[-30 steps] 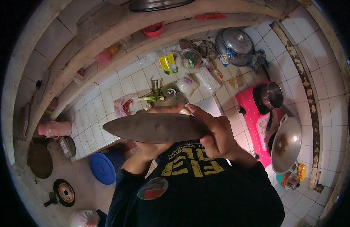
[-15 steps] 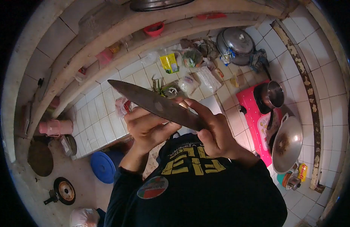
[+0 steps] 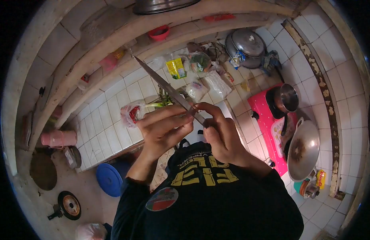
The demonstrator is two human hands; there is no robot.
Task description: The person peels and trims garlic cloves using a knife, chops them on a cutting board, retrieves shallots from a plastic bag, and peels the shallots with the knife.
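Note:
A large knife (image 3: 168, 87) is up in front of my chest, its blade slanting toward the upper left and turned nearly edge-on. My right hand (image 3: 225, 138) grips it at the handle end, and the fingers cover the handle. My left hand (image 3: 163, 128) has its bent fingertips closed against the blade near that end. Beyond the hands, on the white tiled counter (image 3: 101, 124), lie a clear bag with something red inside (image 3: 130, 115), green stalks (image 3: 157, 105) and a white plastic bag (image 3: 197, 90).
A pink stove (image 3: 259, 106) at right bears a small pot (image 3: 287, 98); a large wok (image 3: 304, 150) is beside it. At the back are a lidded pot (image 3: 245, 44) and a yellow packet (image 3: 176, 69). A blue lid (image 3: 109, 179) and pink thermos (image 3: 59, 138) stand left.
The knife has turned from showing its broad side to nearly edge-on, and its tip has swung up and right. Both hands stay on it, the right fingers drawn closer to the left.

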